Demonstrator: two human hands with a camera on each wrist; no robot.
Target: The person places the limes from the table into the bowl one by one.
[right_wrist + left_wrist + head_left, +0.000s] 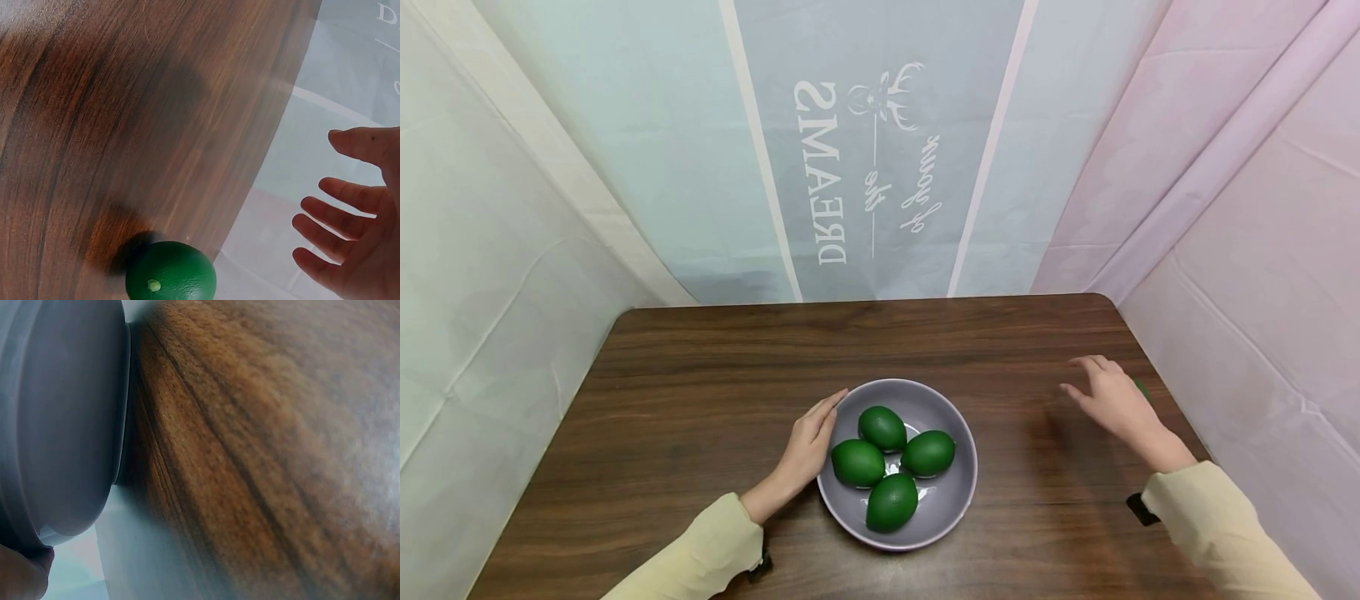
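A round grey bowl (951, 517) stands on the table with several green limes (892, 502) inside. My left hand (807, 439) rests along the bowl's left rim, fingers straight. In the left wrist view the bowl's outer wall (69, 419) fills the left side, with one fingertip (22, 572) at its rim. Over the table's right part, my right hand (1112, 400) is raised, its fingers spread and holding nothing. Another lime (172, 274) lies on the table near that hand; in the head view the hand mostly hides it.
The dark wooden table (700, 392) has rounded far corners. Pale cloth walls enclose it on the left and right, and a blue-grey printed curtain (880, 167) hangs behind its far edge. A dark band (1142, 508) shows at the right wrist.
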